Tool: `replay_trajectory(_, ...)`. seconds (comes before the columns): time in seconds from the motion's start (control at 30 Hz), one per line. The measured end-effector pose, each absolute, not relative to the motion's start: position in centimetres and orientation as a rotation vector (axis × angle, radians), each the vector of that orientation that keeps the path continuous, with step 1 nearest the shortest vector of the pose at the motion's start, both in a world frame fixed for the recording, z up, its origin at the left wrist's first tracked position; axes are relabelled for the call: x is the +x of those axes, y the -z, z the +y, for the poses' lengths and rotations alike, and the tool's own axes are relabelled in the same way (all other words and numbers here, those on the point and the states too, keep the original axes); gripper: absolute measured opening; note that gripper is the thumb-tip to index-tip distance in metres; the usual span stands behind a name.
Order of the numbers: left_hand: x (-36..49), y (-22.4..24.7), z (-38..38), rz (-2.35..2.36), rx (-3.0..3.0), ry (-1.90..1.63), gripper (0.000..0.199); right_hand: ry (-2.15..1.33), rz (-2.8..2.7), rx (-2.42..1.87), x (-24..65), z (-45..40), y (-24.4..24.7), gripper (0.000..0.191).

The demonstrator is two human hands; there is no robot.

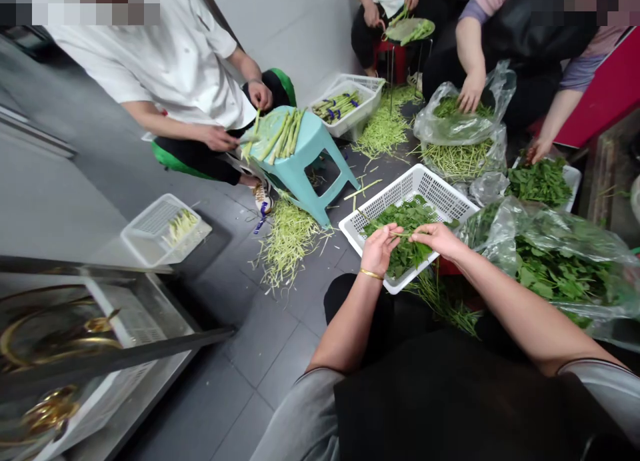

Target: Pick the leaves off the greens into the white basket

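Over a white plastic basket [360, 242] in front of me, my two hands are close together. My left hand [379, 249], with a gold bracelet at the wrist, pinches one end of a thin green stem [404, 235]. My right hand [436, 238] is closed on the stem's other end. Below them, loose leafy greens [413, 214] lie in the basket. Beside my right forearm, a clear plastic bag [565, 221] holds more leafy greens [560, 267]. Long thin stems [445, 304] hang or lie under the basket's near right corner.
A co-worker [175, 67] peels asparagus on a turquoise stool [305, 147], with peelings [287, 244] on the floor. Opposite, another person's hand [473, 91] reaches into a bag of stems [457, 159]. White baskets [145, 231] and a metal rack [125, 364] stand around.
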State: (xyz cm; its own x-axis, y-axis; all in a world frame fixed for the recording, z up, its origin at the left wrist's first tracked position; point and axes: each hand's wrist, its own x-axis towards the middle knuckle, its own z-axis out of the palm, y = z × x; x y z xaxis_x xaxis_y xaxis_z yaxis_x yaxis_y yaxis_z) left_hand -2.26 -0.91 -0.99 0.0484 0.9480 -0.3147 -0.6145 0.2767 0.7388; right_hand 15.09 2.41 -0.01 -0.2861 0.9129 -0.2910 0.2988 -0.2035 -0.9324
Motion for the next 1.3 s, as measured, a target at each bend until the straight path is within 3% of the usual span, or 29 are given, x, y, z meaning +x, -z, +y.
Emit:
replay_trajectory(0.13, -1.8, 1.2, -0.9, 0.973, 0.648, -1.498, 0.033, -1.505, -0.925, -1.502, 14.8, 4.9, 1.4, 0.014)
replay_trajectory(0.23, -2.0, 2.1, -0.9, 1.105, 0.920, -1.407, 0.031, -1.420, -0.954, -1.589, 15.5, 7.4, 2.0, 0.014)
replay_trajectory(0.4, -1.1, 4.4, -1.6, 1.296, 1.696, -0.490, 0.026, -1.169, -1.624, -1.827, 19.6, 9.0, -1.5, 0.060)
replay_trajectory(0.47, 0.1, 5.1, -2.2, 1.299, 1.934, -0.123, 0.021, -0.976, -1.707, -1.753, 22.3, 7.6, -4.5, 0.054)
replay_trajectory(0.57, 2.0, 6.0, -3.4, 1.116, 2.091, 0.130, 0.032, -0.753, -1.677, -1.677, 28.0, 3.3, -8.4, 0.040)
replay_trajectory(0.67, 3.7, 6.5, -4.5, 0.977, 2.093, 0.060, 0.032, -0.609, -1.603, -1.863, 34.9, -2.1, -9.0, 0.028)
replay_trajectory(0.83, 7.7, 4.8, -5.3, 0.899, 2.036, -0.176, 0.023, -0.562, -1.698, -2.386, 42.5, -8.7, -3.4, 0.020)
replay_trajectory(0.97, 11.9, 1.4, -6.4, 0.739, 2.052, -0.369, 0.024, -0.627, -1.904, -2.693, 43.2, -10.6, 0.8, 0.029)
replay_trajectory(1.07, 13.8, -0.7, -7.4, 0.680, 2.095, -0.397, 0.024, -0.579, -1.866, -2.651, 43.9, -10.9, 1.3, 0.027)
replay_trajectory(1.2, 14.7, -1.8, -8.1, 0.696, 2.133, -0.360, 0.025, -0.402, -1.822, -2.527, 46.4, -10.7, 0.5, 0.038)
replay_trajectory(1.3, 15.8, -1.8, -8.2, 0.721, 2.190, -0.355, 0.023, -0.480, -1.933, -2.498, 46.9, -10.5, 1.1, 0.029)
